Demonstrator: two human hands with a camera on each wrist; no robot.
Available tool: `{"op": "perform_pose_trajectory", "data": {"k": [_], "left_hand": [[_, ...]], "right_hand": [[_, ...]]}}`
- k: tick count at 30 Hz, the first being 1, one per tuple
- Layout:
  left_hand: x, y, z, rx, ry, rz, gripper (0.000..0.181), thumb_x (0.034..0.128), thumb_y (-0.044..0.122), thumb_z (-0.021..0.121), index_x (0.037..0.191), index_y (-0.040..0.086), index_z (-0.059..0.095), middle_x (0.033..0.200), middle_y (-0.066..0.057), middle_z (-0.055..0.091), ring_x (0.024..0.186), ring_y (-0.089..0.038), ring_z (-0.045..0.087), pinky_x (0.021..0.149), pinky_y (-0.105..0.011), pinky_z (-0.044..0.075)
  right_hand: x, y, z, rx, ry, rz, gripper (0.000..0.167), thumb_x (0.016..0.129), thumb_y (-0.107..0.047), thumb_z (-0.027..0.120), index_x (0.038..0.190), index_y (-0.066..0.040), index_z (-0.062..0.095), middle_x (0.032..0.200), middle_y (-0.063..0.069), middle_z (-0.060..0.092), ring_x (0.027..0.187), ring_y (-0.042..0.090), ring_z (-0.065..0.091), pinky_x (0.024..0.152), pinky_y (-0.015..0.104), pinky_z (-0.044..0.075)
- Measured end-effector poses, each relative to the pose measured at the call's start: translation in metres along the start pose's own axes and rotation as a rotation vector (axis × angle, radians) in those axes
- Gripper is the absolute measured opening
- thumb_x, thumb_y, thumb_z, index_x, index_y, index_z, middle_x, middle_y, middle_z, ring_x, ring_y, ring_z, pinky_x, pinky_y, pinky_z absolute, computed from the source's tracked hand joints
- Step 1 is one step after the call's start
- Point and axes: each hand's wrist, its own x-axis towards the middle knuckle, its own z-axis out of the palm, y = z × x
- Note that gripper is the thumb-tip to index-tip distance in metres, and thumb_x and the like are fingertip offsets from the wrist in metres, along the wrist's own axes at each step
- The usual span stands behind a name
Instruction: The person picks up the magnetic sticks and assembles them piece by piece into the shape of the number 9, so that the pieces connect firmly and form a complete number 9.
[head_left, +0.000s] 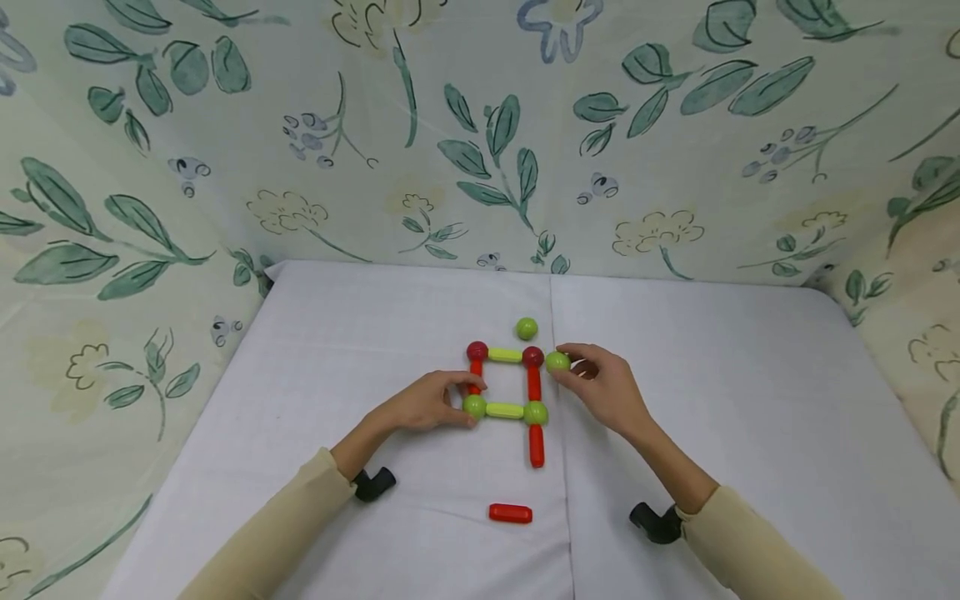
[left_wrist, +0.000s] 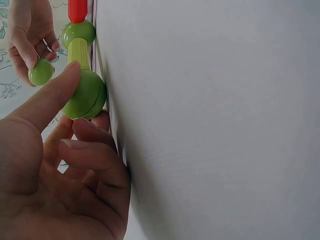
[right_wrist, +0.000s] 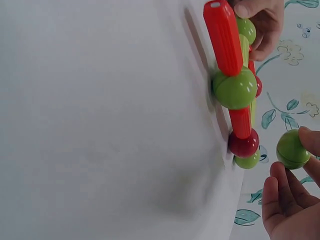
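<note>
A square of toy balls and rods lies on the table, with a red ball and another red ball at its far corners. Its near corners are a green ball and a second green ball; red rods form the sides and yellow-green rods the near and far edges. My left hand holds the near-left green ball between thumb and fingers. Just right of the far-right corner, my right hand pinches a loose green ball at the fingertips, raised off the table.
One more green ball lies behind the square. A red rod sticks out toward me from the near-right corner. Nearer still, a separate red rod lies on the white cloth. Flowered fabric hangs behind the table.
</note>
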Motion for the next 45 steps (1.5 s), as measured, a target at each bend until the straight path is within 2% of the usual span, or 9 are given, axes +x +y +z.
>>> {"op": "perform_pose_trajectory", "data": {"k": [8,13,19,23,33,38,45], "left_hand": [[0.001,-0.001,0.001,0.006,0.003,-0.024,0.047,0.0831,0.016,0.081,0.127,0.017,0.063,0.105,0.002,0.056,0.083,-0.017,0.053,0.070,-0.030,0.047],[0.000,0.000,0.001,0.012,0.008,-0.021,0.047,0.0830,0.016,0.081,0.126,0.017,0.063,0.105,0.002,0.056,0.085,-0.017,0.053,0.071,-0.030,0.047],[0.001,-0.001,0.001,0.010,0.007,-0.013,0.047,0.0832,0.016,0.081,0.127,0.016,0.063,0.104,0.003,0.056,0.089,-0.017,0.052,0.071,-0.030,0.047],[0.001,-0.001,0.001,0.001,0.008,-0.006,0.047,0.0830,0.015,0.081,0.126,0.015,0.063,0.104,0.003,0.056,0.091,-0.017,0.052,0.071,-0.030,0.047],[0.000,0.000,0.000,-0.003,0.004,-0.001,0.047,0.0833,0.016,0.081,0.127,0.015,0.063,0.105,0.002,0.056,0.090,-0.017,0.053,0.072,-0.030,0.047],[0.000,0.001,-0.001,-0.003,0.007,0.002,0.047,0.0830,0.016,0.081,0.126,0.014,0.063,0.105,0.002,0.056,0.086,-0.017,0.053,0.071,-0.029,0.047],[-0.001,0.003,-0.002,-0.012,0.000,0.001,0.046,0.0830,0.016,0.081,0.126,0.014,0.063,0.106,0.002,0.056,0.087,-0.018,0.053,0.071,-0.029,0.047]], "right_hand": [[-0.042,-0.006,0.008,0.059,-0.070,-0.068,0.034,0.086,-0.009,0.077,0.119,-0.008,0.068,0.102,0.000,0.066,0.083,0.016,0.060,0.070,0.030,0.054],[-0.063,-0.010,0.012,0.074,-0.165,-0.044,0.032,0.085,-0.010,0.078,0.116,-0.011,0.069,0.098,-0.005,0.067,0.080,0.013,0.060,0.068,0.030,0.054],[-0.082,-0.010,0.012,0.048,-0.309,-0.029,0.028,0.085,-0.021,0.079,0.111,-0.015,0.071,0.088,-0.011,0.066,0.075,0.009,0.059,0.065,0.027,0.052],[-0.090,-0.008,0.012,0.044,-0.357,-0.047,0.028,0.085,-0.024,0.079,0.112,-0.016,0.072,0.090,-0.014,0.065,0.075,0.007,0.059,0.067,0.026,0.052],[-0.097,0.002,0.018,0.078,-0.383,-0.132,0.028,0.086,-0.021,0.078,0.113,-0.017,0.072,0.097,-0.013,0.066,0.078,0.006,0.059,0.069,0.025,0.051],[-0.099,0.005,0.023,0.070,-0.372,-0.167,0.030,0.084,-0.014,0.079,0.113,-0.015,0.072,0.097,-0.013,0.066,0.078,0.004,0.059,0.069,0.025,0.052],[-0.099,0.007,0.027,0.043,-0.369,-0.175,0.031,0.084,-0.010,0.079,0.113,-0.014,0.072,0.098,-0.012,0.066,0.079,0.003,0.058,0.071,0.025,0.053]]}}
